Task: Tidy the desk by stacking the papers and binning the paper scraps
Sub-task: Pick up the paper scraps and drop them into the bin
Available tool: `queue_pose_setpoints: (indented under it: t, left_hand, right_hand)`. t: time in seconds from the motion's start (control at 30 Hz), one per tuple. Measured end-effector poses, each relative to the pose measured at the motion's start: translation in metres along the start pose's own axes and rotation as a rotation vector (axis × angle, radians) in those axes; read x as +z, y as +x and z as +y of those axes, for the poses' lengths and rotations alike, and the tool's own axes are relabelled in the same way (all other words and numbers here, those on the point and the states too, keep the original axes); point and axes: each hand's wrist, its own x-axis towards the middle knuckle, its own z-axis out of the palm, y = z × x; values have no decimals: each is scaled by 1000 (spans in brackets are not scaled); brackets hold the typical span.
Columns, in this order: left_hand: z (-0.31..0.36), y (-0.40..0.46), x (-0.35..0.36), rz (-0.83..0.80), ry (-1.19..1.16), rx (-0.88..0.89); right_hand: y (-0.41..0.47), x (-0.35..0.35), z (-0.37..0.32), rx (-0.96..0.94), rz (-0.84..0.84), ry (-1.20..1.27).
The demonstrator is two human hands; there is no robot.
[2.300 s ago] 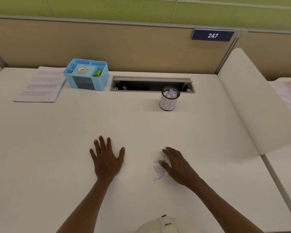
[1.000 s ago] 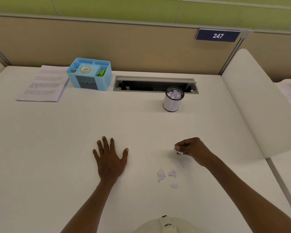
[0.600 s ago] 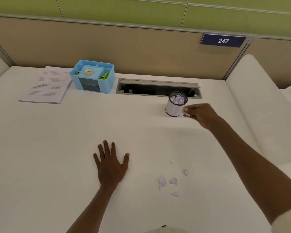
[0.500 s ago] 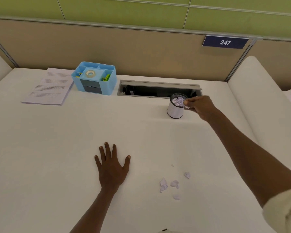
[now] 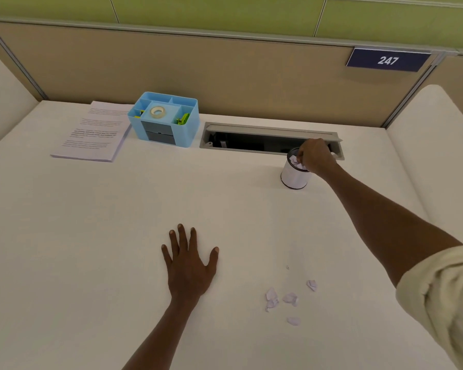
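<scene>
Here a white desk (image 5: 96, 236) fills most of the head view, closed off at its far edge by a tan partition (image 5: 198, 73) that carries a dark blue plate reading 247 (image 5: 388, 60). A grey cable hatch (image 5: 267, 140) lies open in the desk along that far edge. At the far left a neat stack of printed papers (image 5: 92, 132) lies flat, and touching its right side stands a light blue desk organiser (image 5: 164, 120) holding a roll of tape (image 5: 157, 112). The left hand (image 5: 189, 263) rests flat on the desk near the person, fingers straight and spread, holding nothing. The right hand (image 5: 314, 156) reaches to the far right and hangs over the mouth of a small white cylindrical bin (image 5: 294, 173), fingers curled downward at the rim; whether they pinch a scrap cannot be told. Crumpled paper shows inside the bin. A few small paper scraps (image 5: 289, 299) lie scattered on the desk near the person, right of the left hand.
</scene>
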Motion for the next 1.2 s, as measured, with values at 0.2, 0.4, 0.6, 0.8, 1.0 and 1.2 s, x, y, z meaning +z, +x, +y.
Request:
queue_pose_setpoints:
  t: [0.2, 0.4, 0.6, 0.8, 1.0, 1.2]
  left_hand:
    - [-1, 1, 2, 8, 8, 1]
    - [-1, 1, 3, 17, -7, 5]
    - [-2, 0, 3, 12, 13, 2]
    - [-2, 1, 4, 10, 19, 2]
    - [-1, 0, 2, 21, 3, 10]
    - [-1, 0, 0, 7, 3, 11]
  right_hand:
    - [4, -8, 7, -154, 41, -114]
    - [-2, -22, 8, -152, 102, -94]
    - [-21, -22, -3, -206, -38, -213]
    - [-17, -13, 7, -252, -83, -213]
    - [-28, -26, 17, -144, 204, 95]
    - [-66, -4, 41, -45, 196, 161]
